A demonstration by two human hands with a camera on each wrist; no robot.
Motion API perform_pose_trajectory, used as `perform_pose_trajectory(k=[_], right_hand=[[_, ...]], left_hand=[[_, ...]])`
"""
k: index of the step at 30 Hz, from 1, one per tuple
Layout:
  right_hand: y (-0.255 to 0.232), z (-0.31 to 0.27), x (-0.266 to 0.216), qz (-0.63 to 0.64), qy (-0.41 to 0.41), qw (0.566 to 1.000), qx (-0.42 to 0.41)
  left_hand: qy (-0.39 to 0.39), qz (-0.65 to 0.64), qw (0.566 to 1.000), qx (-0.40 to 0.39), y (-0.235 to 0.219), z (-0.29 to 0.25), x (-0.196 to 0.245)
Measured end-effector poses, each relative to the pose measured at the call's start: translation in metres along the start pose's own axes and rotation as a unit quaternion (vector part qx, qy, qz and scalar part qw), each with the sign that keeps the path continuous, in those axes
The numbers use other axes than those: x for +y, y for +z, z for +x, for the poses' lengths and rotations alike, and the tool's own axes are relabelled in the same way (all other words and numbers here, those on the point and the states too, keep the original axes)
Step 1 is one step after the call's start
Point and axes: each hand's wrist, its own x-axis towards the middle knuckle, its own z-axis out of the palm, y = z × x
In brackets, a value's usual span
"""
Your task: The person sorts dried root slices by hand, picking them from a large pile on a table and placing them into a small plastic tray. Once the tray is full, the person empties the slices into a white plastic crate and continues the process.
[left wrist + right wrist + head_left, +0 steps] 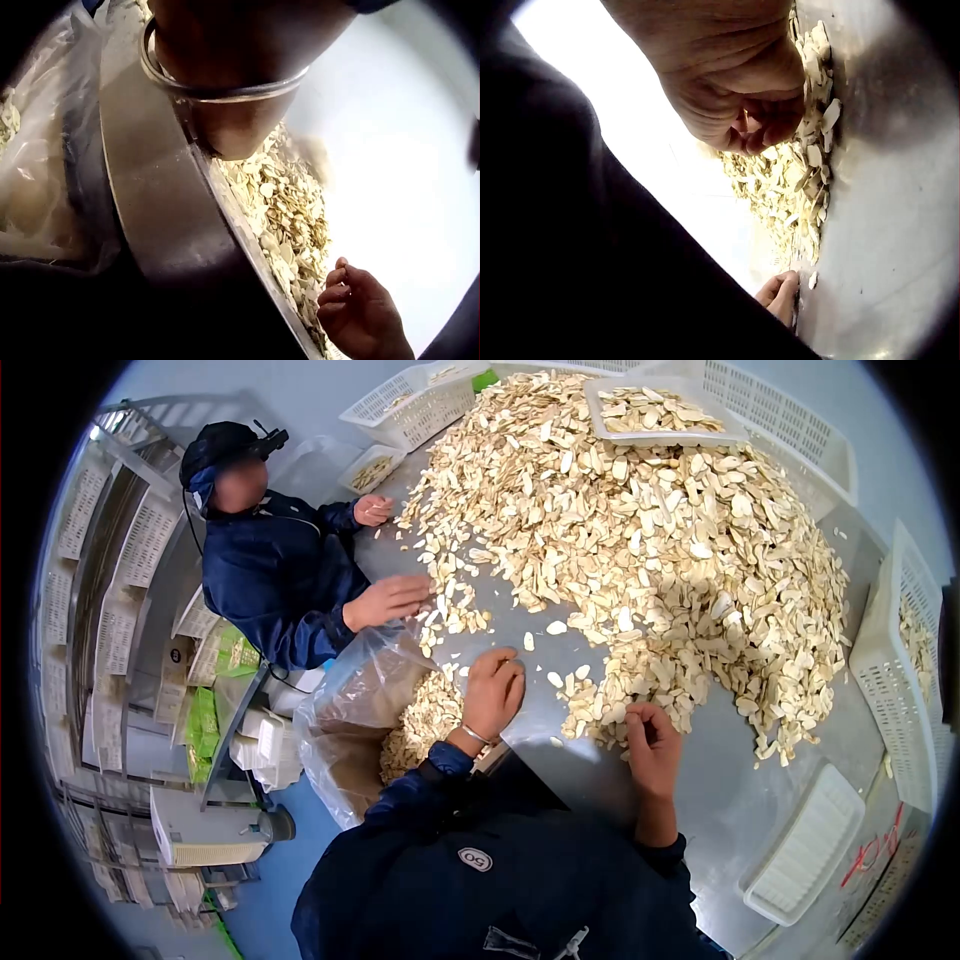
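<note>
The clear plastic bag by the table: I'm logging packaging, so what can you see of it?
The bag looks like thin, clear plastic, glossy and heavily wrinkled. In the head view it sits open-mouthed to the left of the metal table, with pale slices inside. A dark sleeve hides part of it; whether hands or sleeves touch it is unclear.

A pale blue wall (300, 390) rises behind a grey metal table (720, 780), its top glaring near the bottom of the head view. At left stands a metal rack (137, 465) bearing perforated white trays (140, 545) and green packs (202, 720). Low down sit 1 white box (205, 825) and, beside it, 1 grey bin (278, 823). The floor (288, 870) is blue. Light is bright; both wrist views have areas washed out to white.
</note>
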Motion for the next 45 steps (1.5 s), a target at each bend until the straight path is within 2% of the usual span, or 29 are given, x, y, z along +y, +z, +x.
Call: perform_pose_trajectory(k=[4,5,8,9,11,14,17,21,23,24,25,28,29,32,33,36,40,45], right_hand=[[0.001,-0.001,-0.006,-0.008,0.016,1.0,-0.006],[0.001,-0.001,-0.007,-0.006,0.014,1.0,-0.006],[-0.001,0.0,0.001,-0.006,0.002,1.0,-0.007],[-0.001,0.0,0.001,0.003,0.01,1.0,-0.018],[-0.001,-0.001,0.001,0.024,0.028,0.999,-0.039],[0.0,-0.003,-0.012,0.11,0.079,0.98,-0.148],[0.0,-0.002,-0.014,0.155,0.099,0.957,-0.223],[0.0,-0.001,-0.01,0.158,0.124,0.95,-0.239],[-0.003,0.0,0.0,0.137,0.119,0.95,-0.256],[-0.002,0.0,-0.005,0.173,0.151,0.947,-0.227],[0.002,-0.001,-0.013,0.209,0.182,0.94,-0.197],[0.006,-0.002,-0.021,0.28,0.236,0.919,-0.148],[0.004,-0.001,-0.022,0.284,0.237,0.918,-0.141],[-0.004,-0.001,-0.014,0.297,0.206,0.919,-0.156],[-0.006,-0.001,-0.009,0.294,0.197,0.92,-0.167],[-0.006,-0.002,-0.011,0.302,0.192,0.92,-0.159],[-0.005,-0.002,-0.008,0.298,0.186,0.925,-0.144],[-0.008,0.001,-0.001,0.288,0.165,0.93,-0.16]], left_hand=[[0.05,-0.021,0.999,-0.004,0.001,0.012,0.019],[0.084,-0.03,0.996,-0.011,0.002,0.018,0.026],[0.116,-0.022,0.989,-0.093,0.012,0.019,0.027],[0.132,-0.003,0.988,-0.082,0.01,0.023,0.032],[0.123,0.016,0.99,-0.072,0.013,0.022,0.03],[0.123,0.032,0.99,-0.058,0.014,0.024,0.029],[0.119,0.044,0.991,-0.05,0.016,0.024,0.03],[0.086,0.039,0.995,-0.044,0.018,0.03,0.032],[-0.045,-0.112,0.988,-0.1,0.012,0.032,0.046],[-0.109,-0.186,0.968,-0.128,0.009,0.032,0.054],[-0.142,-0.281,0.936,-0.158,0.009,0.03,0.059],[-0.054,-0.328,0.921,-0.204,-0.009,0.05,0.084],[-0.077,-0.295,0.928,-0.214,-0.008,0.061,0.09],[0.031,-0.182,0.968,-0.172,0.03,0.093,0.078],[0.022,-0.14,0.972,-0.188,0.045,0.103,0.075],[0.064,-0.051,0.992,-0.099,0.083,0.124,0.078],[0.053,0.04,0.988,-0.137,0.108,0.135,0.074],[0.028,-0.056,0.987,-0.145,0.096,0.121,0.061]])
